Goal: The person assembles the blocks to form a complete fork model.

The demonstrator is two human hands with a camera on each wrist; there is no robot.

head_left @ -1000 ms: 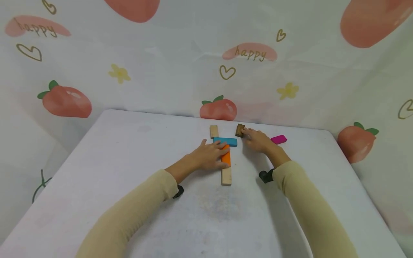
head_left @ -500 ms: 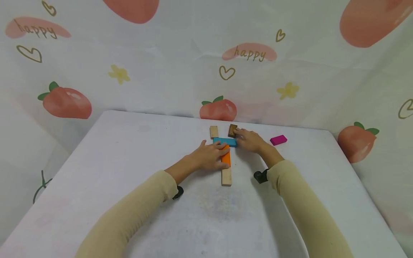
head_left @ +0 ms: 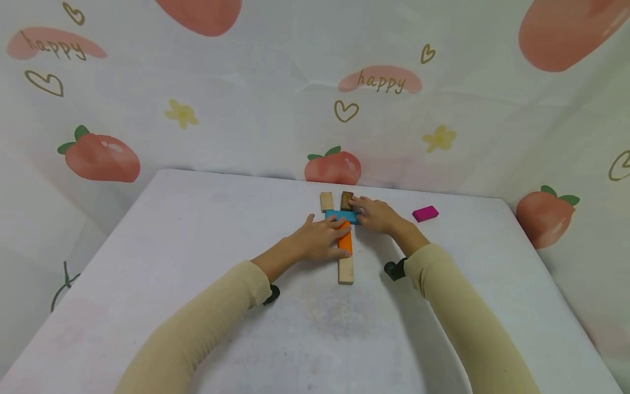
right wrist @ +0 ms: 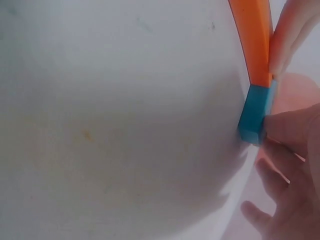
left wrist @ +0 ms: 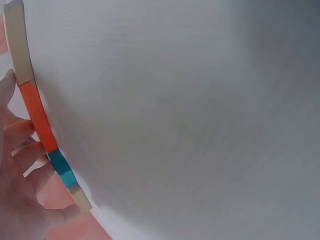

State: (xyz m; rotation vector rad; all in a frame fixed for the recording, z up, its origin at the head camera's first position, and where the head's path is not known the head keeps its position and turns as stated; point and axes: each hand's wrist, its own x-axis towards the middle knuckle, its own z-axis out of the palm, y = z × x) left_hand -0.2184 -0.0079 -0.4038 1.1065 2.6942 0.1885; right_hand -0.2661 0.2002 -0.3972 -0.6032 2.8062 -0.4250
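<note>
Your left hand [head_left: 320, 239] hides part of the orange block [head_left: 346, 244], its loosely spread fingers resting on it without a grip. Your right hand [head_left: 378, 215] covers the right end of the blue block [head_left: 347, 216] and overlaps the right edge of the brown block [head_left: 346, 200]; its fingers touch both, but you can't tell whether they pinch the brown one. The orange block runs off the top of the right wrist view. All are flat-faced, oblong pieces: the brown is dark, mottled wood, standing off the far side of the crosswise blue; the far pale block [head_left: 326, 201], left of it, and the near pale block [head_left: 346, 270], end-on to the orange, look like bare wood. A painted-looking magenta block [head_left: 425, 213] lies apart, right, on the smudged white table [head_left: 236, 219].
</note>
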